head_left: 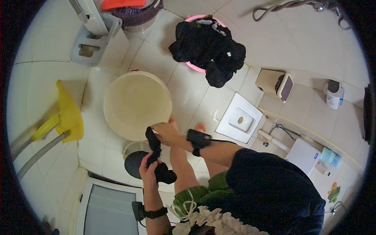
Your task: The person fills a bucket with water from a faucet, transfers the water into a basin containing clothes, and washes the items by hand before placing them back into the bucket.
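A black cloth (154,143), bunched into a long twisted strip, stretches between my two hands near the front rim of a large cream tub (137,105). My left hand (148,167) is closed round its lower part, and a loose dark end hangs beside the palm. At the upper end, my right hand (168,133) grips the same cloth close to the tub's rim. The fingers of that hand are partly hidden. Below the tub, a round dark surface (135,162) shows behind my left hand; its kind is unclear.
A pink basin (194,67) heaped with black clothes (211,47) stands at the back. A squat toilet (241,119) and a beige bin (270,84) are on the right. On the left are a yellow plastic piece (70,113) with grey hoses and a grey-white mop bucket (98,43).
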A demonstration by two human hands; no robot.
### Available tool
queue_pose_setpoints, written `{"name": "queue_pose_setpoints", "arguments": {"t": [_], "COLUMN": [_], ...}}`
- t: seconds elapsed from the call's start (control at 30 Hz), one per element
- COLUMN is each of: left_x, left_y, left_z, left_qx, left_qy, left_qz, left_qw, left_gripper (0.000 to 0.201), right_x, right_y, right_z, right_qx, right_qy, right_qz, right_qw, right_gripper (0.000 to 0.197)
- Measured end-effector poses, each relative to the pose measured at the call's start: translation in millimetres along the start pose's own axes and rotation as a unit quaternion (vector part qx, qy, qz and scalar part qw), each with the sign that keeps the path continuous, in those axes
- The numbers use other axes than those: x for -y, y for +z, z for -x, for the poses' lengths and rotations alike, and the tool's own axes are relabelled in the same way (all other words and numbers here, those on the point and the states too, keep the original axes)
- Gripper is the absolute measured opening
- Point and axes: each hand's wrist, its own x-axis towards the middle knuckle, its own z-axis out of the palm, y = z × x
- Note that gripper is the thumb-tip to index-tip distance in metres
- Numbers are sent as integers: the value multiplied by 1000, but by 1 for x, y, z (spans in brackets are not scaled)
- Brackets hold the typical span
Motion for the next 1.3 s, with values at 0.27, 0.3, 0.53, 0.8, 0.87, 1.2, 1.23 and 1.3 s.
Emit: {"name": "queue_pose_setpoints", "arguments": {"t": [0.27,0.3,0.53,0.8,0.87,1.2,1.23,1.3], "left_x": [-66,-69,-69,-71,-78,-132,-132,-128], "left_y": [96,112,228,291,294,365,368,369], "left_z": [-18,-26,-83,-159,-181,-289,-299,-304], "left_qx": [132,137,131,-71,-132,-188,-163,-131], "left_qy": [88,110,252,349,406,389,367,356], "left_qz": [-103,-102,-143,-390,-457,-603,-617,-625], "left_qw": [982,979,948,849,780,670,677,682], "left_gripper": [28,28,29,46,51,79,81,76], "right_x": [179,195,285,381,389,380,378,370], "right_y": [45,43,3,-113,-134,-183,-186,-195], "right_z": [61,69,65,0,-23,-105,-109,-117], "right_qx": [99,87,-66,-196,-134,-101,-99,-115], "right_qy": [52,60,73,2,-13,164,172,146], "right_qz": [436,395,257,698,761,828,829,841], "right_qw": [893,913,961,689,634,527,523,507], "right_gripper": [53,58,71,70,77,121,121,120]}}
